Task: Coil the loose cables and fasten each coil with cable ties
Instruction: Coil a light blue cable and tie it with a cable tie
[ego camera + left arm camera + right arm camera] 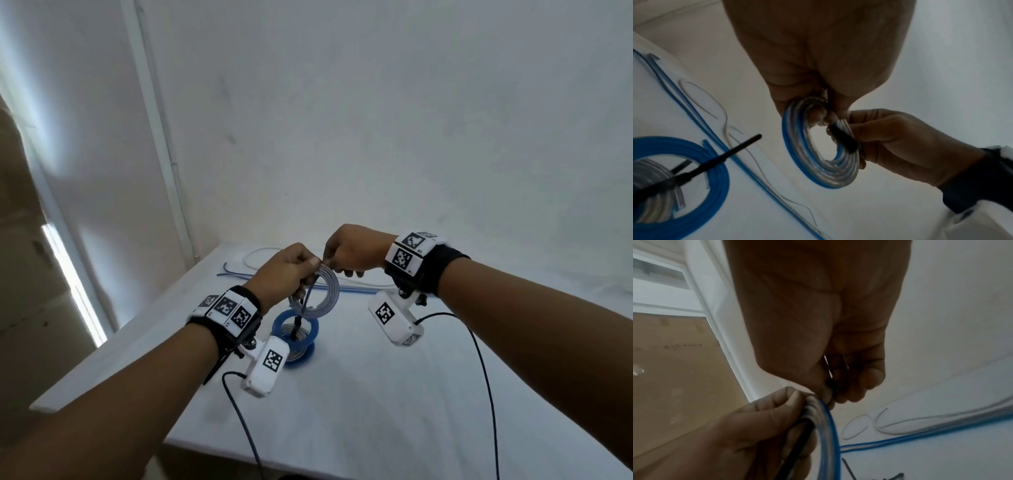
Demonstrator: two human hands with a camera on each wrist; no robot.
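Note:
A small coil of clear and blue cable (325,291) is held upright above the table. My left hand (306,270) pinches its top left, thumb over the strands (818,408). My right hand (334,265) pinches a black cable tie (842,139) that wraps the coil (818,165) at its top right. The tie's tail (305,305) hangs down through the ring. A finished blue and clear coil (296,342) with a black tie (715,160) lies on the white table (376,394) below my hands.
Loose blue cable (239,274) and thin white wire (260,255) lie along the table's far side, near the wall. Spare black ties (894,475) rest on the table. Black camera leads (479,359) hang from both wrists. The table's left edge (113,346) drops away.

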